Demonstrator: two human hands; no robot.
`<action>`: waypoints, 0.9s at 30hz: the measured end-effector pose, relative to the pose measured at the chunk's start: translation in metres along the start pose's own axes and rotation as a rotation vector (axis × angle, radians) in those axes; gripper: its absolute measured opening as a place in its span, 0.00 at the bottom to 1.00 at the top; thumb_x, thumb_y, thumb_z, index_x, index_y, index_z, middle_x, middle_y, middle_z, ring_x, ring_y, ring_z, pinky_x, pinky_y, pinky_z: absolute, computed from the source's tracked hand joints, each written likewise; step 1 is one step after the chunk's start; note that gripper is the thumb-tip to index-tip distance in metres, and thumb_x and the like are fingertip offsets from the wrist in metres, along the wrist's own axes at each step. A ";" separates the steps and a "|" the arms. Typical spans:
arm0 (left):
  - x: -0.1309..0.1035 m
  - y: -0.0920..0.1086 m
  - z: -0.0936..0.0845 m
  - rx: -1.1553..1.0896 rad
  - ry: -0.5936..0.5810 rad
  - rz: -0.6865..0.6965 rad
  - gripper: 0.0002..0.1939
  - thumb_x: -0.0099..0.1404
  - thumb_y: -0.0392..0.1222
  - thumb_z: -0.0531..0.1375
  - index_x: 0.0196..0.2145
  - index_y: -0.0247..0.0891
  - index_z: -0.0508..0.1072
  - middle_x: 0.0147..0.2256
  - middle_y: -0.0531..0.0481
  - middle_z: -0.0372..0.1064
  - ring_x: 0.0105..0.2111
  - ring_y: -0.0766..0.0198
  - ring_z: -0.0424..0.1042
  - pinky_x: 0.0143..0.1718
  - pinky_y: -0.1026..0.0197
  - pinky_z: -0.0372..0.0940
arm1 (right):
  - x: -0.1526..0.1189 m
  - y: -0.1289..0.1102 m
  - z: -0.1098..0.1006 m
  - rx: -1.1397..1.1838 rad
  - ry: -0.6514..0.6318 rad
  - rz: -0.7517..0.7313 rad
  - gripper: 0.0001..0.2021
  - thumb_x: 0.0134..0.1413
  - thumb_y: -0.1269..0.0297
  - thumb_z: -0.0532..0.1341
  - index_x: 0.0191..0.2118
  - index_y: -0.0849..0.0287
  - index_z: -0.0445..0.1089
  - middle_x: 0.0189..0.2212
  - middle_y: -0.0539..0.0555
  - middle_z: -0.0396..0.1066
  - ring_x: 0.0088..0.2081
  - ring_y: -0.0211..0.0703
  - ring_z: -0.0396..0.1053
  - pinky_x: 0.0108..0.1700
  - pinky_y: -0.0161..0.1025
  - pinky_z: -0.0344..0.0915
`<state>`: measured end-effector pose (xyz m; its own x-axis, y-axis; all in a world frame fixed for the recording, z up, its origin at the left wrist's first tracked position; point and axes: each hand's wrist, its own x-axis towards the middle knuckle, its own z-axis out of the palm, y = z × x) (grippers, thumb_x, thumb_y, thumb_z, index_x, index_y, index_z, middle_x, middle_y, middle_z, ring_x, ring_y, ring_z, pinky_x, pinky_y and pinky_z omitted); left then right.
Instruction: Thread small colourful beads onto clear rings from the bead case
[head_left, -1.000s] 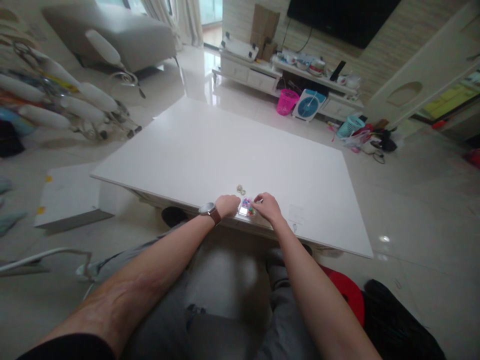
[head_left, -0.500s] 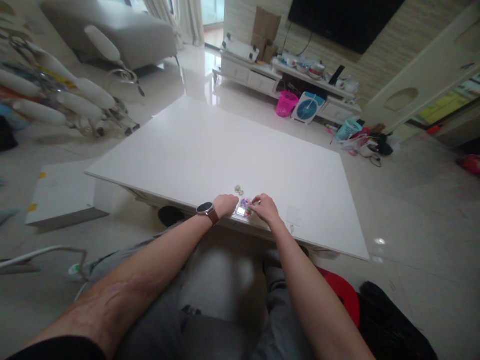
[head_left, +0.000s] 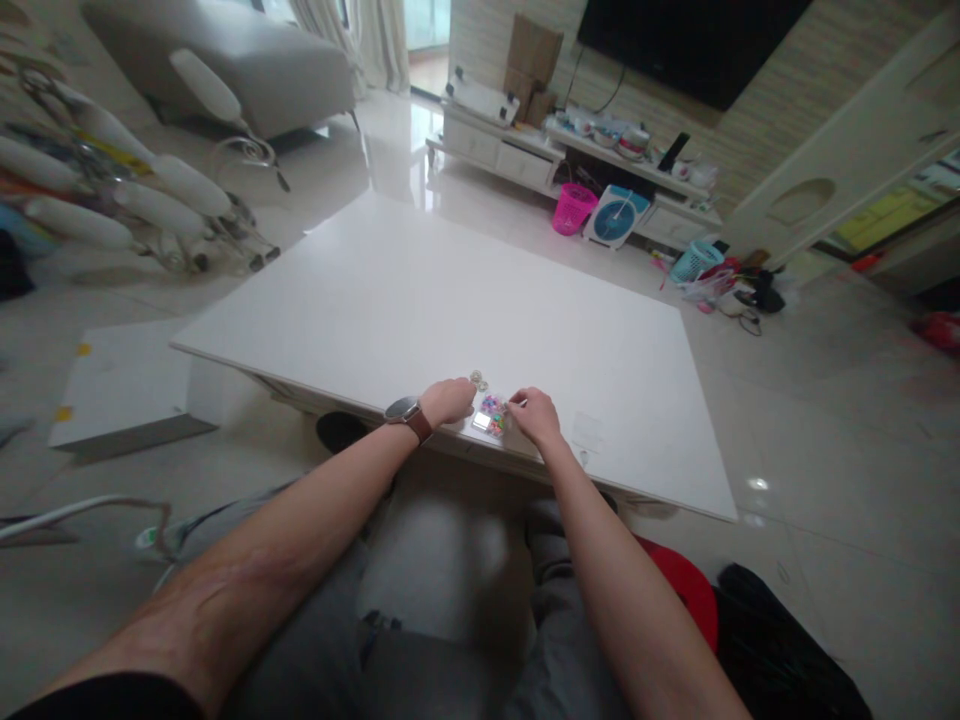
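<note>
A small clear case (head_left: 489, 424) with pink, purple, green and red bits in its compartments lies at the near edge of the white table (head_left: 450, 290). On its left is my left hand (head_left: 448, 402), fingers drawn together; anything in them is too small to name. My right hand (head_left: 535, 414) pinches at the case's right side, and I cannot make out what is between thumb and finger. Just beyond the case sit a few small pale round pieces (head_left: 478, 379), close to my left fingertips. A watch (head_left: 405, 409) with a brown strap is on my left wrist.
To the right on the table lie a thin clear sheet (head_left: 589, 430) and a tiny object (head_left: 584, 458) near the front edge. A white box (head_left: 127, 385) stands on the floor at left. A red stool (head_left: 679, 585) is beside my right leg.
My left hand has drawn slightly left and up from the case, uncovering more of its left side. My right hand stays at the right side, its fingers slightly shifted.
</note>
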<state>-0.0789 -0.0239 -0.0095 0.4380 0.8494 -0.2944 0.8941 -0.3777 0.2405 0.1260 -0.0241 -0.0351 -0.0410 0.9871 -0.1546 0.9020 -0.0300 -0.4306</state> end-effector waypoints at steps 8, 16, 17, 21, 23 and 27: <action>0.007 0.003 -0.009 -0.331 0.177 0.085 0.06 0.62 0.32 0.60 0.36 0.34 0.77 0.34 0.43 0.78 0.36 0.58 0.76 0.38 0.61 0.66 | 0.002 -0.002 -0.005 0.179 0.140 -0.060 0.08 0.50 0.70 0.61 0.32 0.58 0.79 0.36 0.55 0.78 0.36 0.43 0.72 0.45 0.39 0.67; 0.011 0.008 -0.008 -0.790 0.325 0.049 0.07 0.60 0.30 0.61 0.37 0.36 0.73 0.29 0.52 0.75 0.30 0.64 0.75 0.33 0.65 0.65 | 0.006 -0.012 0.002 0.896 -0.121 -0.149 0.16 0.44 0.53 0.71 0.36 0.59 0.77 0.31 0.54 0.79 0.34 0.45 0.76 0.42 0.42 0.72; 0.011 0.008 -0.008 -0.804 0.327 0.045 0.07 0.60 0.30 0.61 0.37 0.36 0.73 0.28 0.52 0.75 0.30 0.64 0.75 0.33 0.65 0.65 | 0.006 -0.011 0.002 0.904 -0.111 -0.131 0.16 0.42 0.54 0.72 0.35 0.59 0.78 0.30 0.55 0.79 0.34 0.46 0.76 0.41 0.42 0.72; 0.012 0.009 -0.004 -0.797 0.320 0.027 0.09 0.60 0.29 0.61 0.39 0.36 0.73 0.29 0.51 0.76 0.31 0.64 0.75 0.34 0.64 0.66 | 0.009 -0.003 0.003 0.807 -0.040 -0.107 0.12 0.42 0.58 0.71 0.33 0.59 0.78 0.29 0.54 0.79 0.33 0.45 0.76 0.39 0.41 0.71; 0.012 0.008 -0.003 -0.748 0.327 0.010 0.09 0.61 0.29 0.61 0.40 0.36 0.74 0.31 0.50 0.77 0.32 0.63 0.75 0.35 0.64 0.67 | 0.008 0.000 0.002 0.669 0.025 -0.095 0.08 0.44 0.61 0.69 0.32 0.58 0.78 0.28 0.53 0.79 0.32 0.44 0.75 0.39 0.40 0.70; 0.011 0.006 -0.004 -0.655 0.356 -0.020 0.10 0.62 0.30 0.60 0.41 0.36 0.75 0.36 0.47 0.78 0.35 0.62 0.76 0.37 0.63 0.67 | 0.004 0.003 0.001 0.407 0.042 -0.117 0.03 0.47 0.67 0.66 0.30 0.57 0.79 0.27 0.51 0.78 0.31 0.42 0.73 0.37 0.38 0.66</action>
<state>-0.0689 -0.0152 -0.0072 0.2659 0.9639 -0.0144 0.6142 -0.1579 0.7732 0.1278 -0.0202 -0.0379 -0.1073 0.9929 -0.0511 0.6489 0.0310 -0.7603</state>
